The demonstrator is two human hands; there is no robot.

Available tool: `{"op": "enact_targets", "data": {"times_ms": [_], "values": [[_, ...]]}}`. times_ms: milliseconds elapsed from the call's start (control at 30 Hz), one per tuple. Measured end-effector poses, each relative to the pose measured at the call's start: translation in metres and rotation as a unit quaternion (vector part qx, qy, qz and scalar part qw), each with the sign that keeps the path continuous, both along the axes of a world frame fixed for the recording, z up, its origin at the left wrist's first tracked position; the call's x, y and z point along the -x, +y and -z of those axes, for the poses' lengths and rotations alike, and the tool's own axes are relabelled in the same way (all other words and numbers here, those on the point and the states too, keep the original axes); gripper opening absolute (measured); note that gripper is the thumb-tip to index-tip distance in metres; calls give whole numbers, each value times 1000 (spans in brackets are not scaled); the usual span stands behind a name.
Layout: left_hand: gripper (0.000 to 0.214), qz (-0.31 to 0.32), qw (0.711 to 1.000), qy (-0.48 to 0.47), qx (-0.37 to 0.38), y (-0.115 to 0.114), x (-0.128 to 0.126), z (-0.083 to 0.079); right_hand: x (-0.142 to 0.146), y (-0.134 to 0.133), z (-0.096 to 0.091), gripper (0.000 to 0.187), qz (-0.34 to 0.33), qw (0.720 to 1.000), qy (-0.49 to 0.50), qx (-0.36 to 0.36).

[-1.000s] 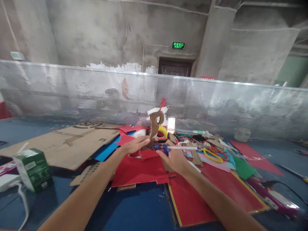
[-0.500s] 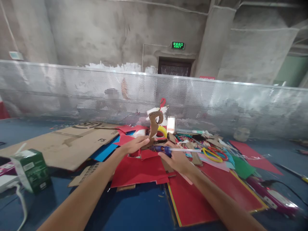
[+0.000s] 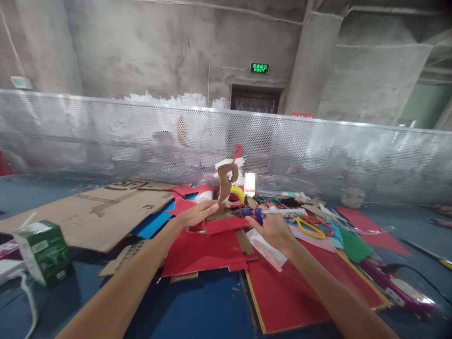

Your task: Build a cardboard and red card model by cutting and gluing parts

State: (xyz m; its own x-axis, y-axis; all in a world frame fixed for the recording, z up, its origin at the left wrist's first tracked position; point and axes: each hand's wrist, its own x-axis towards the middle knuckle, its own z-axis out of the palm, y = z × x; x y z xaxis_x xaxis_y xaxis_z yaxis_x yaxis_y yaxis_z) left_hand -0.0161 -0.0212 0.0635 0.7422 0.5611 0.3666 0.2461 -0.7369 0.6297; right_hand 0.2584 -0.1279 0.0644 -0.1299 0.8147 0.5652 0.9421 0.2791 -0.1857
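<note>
My left hand (image 3: 202, 213) is closed on the lower end of a curved brown cardboard cutout (image 3: 225, 186), which stands upright with a hole near its top. In my right hand (image 3: 272, 228) is a blue hot glue gun (image 3: 252, 214), its nozzle pointing left toward the foot of the cutout. A clear glue stick (image 3: 284, 212) sticks out of its back end. Behind the cutout are a yellow tape roll (image 3: 237, 194) and a white shape with a red loop (image 3: 238, 150) on top. Red paper sheets (image 3: 203, 254) lie beneath my hands.
A large cardboard sheet (image 3: 99, 207) and a green box (image 3: 44, 252) are on the left. Yellow-handled scissors (image 3: 310, 228), a green piece (image 3: 355, 245) and a purple power strip (image 3: 399, 287) lie on the right. A perforated metal screen (image 3: 300, 146) runs along the back.
My right hand has drawn the glue gun to the right, away from the cutout's base, uncovering a white paper scrap below it. My left hand and the cutout have hardly moved.
</note>
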Motion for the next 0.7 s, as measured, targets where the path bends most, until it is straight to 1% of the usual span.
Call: {"op": "enact_targets", "data": {"times_ms": [67, 133, 200, 267, 333, 400, 467, 533, 633, 700], "values": [[55, 15, 1000, 1, 5, -1, -1, -2, 6, 2, 3, 33, -9, 1000, 6, 1], [54, 30, 999, -1, 13, -3, -2, -4, 16, 2, 6, 32, -37, 999, 16, -1], [53, 33, 999, -5, 21, -5, -2, -5, 25, 3, 9, 31, -76, 997, 20, -11], [55, 29, 999, -9, 28, -5, -3, -5, 27, 4, 11, 32, -88, 996, 18, -14], [56, 22, 999, -11, 29, -4, -2, -5, 18, 5, 11, 33, -63, 998, 20, -9], [56, 17, 1000, -9, 24, -3, -2, -4, 1, 8, 11, 34, -29, 999, 26, -9], [57, 18, 1000, -6, 20, -2, -2, -3, -16, 11, 10, 35, -24, 999, 38, -21], [57, 21, 1000, -4, 22, -2, -2, -3, -28, 14, 9, 37, -40, 997, 57, -23], [55, 24, 999, -4, 24, -2, -2, -3, -31, 15, 11, 37, -57, 996, 67, -16], [55, 24, 999, -5, 25, -3, -2, -3, -27, 17, 12, 36, -46, 997, 57, -16]]}}
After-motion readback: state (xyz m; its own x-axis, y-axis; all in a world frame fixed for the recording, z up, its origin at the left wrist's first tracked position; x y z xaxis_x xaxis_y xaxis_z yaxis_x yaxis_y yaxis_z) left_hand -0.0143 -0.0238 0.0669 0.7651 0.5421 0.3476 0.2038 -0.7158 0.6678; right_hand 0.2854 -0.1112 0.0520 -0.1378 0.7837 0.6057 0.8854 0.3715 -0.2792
